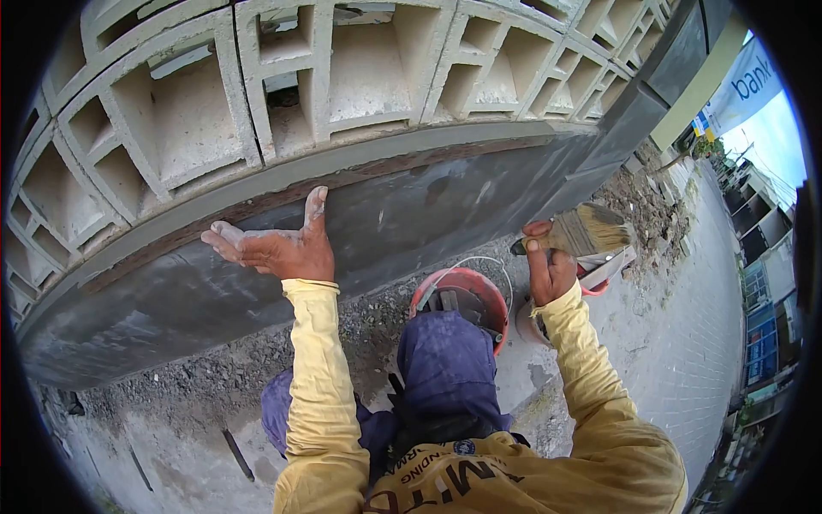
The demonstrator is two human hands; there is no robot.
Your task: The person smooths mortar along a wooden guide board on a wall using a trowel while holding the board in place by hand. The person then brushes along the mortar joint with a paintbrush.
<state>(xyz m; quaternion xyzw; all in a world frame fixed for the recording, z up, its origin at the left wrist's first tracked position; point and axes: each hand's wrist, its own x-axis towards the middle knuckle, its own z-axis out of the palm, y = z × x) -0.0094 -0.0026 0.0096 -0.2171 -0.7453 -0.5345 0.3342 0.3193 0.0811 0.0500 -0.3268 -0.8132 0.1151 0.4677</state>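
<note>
My left hand (287, 248) is raised in front of the dark plastered wall (385, 214), its thumb pointing up and its fingers stretched to the left. Pale dust or plaster coats its fingertips, and nothing is in it. On the right, my right hand (550, 267) grips a wide brush (586, 231) by its handle, with the pale bristles pointing right. Above the wall runs a row of cream breeze blocks (364, 73) with square openings. Below and between my hands stands a red bucket (484, 287) with tools inside.
A second bucket (595, 289) is partly hidden behind my right hand. Rubble (655, 214) lies along the wall's foot at the right, beside a paved street (685, 343). A bank banner (749, 86) hangs at the upper right. My knees show at the bottom.
</note>
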